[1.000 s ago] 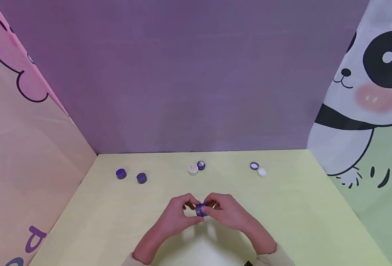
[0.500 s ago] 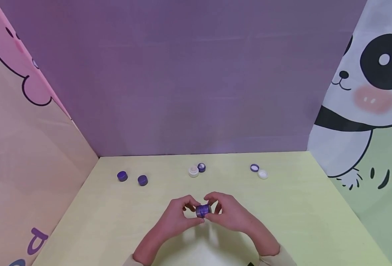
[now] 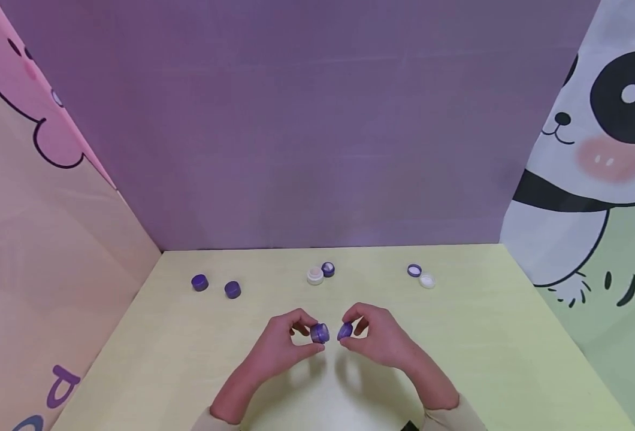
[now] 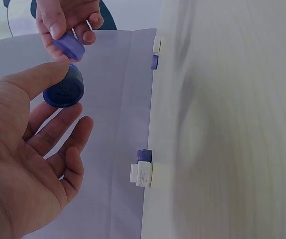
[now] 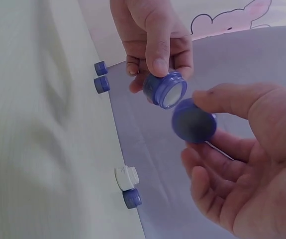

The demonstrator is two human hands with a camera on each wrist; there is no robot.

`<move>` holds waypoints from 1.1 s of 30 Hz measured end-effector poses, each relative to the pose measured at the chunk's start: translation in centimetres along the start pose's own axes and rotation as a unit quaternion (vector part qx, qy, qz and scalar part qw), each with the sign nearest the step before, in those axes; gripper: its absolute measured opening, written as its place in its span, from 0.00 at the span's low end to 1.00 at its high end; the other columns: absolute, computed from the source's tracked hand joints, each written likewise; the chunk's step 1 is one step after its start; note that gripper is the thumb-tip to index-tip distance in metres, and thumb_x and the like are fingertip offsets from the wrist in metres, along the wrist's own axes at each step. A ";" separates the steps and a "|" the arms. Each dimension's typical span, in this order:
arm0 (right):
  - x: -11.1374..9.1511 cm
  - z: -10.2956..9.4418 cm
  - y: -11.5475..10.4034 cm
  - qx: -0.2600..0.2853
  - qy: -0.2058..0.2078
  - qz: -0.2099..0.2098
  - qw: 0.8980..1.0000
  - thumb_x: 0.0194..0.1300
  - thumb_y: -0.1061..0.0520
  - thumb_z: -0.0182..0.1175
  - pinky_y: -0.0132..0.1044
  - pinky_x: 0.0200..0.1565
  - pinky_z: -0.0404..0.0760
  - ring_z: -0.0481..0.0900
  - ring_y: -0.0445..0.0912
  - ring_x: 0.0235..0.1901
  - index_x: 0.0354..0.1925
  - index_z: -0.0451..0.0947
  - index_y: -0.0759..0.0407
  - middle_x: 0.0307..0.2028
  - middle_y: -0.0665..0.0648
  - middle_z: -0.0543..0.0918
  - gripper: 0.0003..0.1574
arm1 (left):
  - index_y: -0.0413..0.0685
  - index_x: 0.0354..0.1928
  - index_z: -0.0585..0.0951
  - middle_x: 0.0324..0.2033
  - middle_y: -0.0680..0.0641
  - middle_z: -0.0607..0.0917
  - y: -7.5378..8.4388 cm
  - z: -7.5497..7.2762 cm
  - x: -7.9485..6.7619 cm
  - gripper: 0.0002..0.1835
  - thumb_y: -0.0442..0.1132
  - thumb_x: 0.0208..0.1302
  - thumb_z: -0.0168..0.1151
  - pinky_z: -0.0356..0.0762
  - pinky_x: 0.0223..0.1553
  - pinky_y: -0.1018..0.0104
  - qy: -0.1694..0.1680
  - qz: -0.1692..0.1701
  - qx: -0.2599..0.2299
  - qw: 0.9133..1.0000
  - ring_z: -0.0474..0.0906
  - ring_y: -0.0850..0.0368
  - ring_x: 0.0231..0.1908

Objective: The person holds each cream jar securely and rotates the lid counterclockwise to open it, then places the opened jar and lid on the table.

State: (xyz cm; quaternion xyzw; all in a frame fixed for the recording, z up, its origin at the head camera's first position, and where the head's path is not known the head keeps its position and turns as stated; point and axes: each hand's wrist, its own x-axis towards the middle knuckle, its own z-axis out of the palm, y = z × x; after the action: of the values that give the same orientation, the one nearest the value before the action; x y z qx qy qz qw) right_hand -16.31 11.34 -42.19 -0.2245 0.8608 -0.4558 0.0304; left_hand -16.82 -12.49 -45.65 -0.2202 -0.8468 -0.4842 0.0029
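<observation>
My left hand pinches a small blue-purple cream jar between thumb and fingers, tilted on its side above the table. In the right wrist view, the threaded mouth of the jar is uncovered and pale inside. Its round purple lid is pinched by my right hand, a short gap to the right of the jar. The left wrist view catches the dark base of the jar, with the lid beyond it.
Two purple jars stand at the back left. Back centre holds a white jar beside a purple jar, both lidless. A purple lid and a white lid lie back right on the pale table.
The lid, earlier against the jar's mouth, has come away from it. My right hand has moved right with the lid, and my left hand slightly left with the jar.
</observation>
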 end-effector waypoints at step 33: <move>0.6 -0.8 1.0 -0.050 0.115 0.083 0.989 0.46 0.60 0.78 0.35 0.30 0.75 0.74 0.46 0.30 0.40 0.81 0.54 0.34 0.48 0.77 0.22 | 0.58 0.40 0.80 0.36 0.64 0.83 0.0 -0.2 0.1 0.16 0.41 0.50 0.77 0.74 0.45 0.49 -0.012 -0.013 -0.005 1.000 0.80 0.57 0.40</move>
State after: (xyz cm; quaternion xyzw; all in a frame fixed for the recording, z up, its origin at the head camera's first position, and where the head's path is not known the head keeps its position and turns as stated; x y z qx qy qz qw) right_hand -17.43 12.19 -42.42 -0.0992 0.8958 -0.4311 -0.0424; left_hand -16.93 -12.63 -45.49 -0.2149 -0.8472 -0.4856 -0.0145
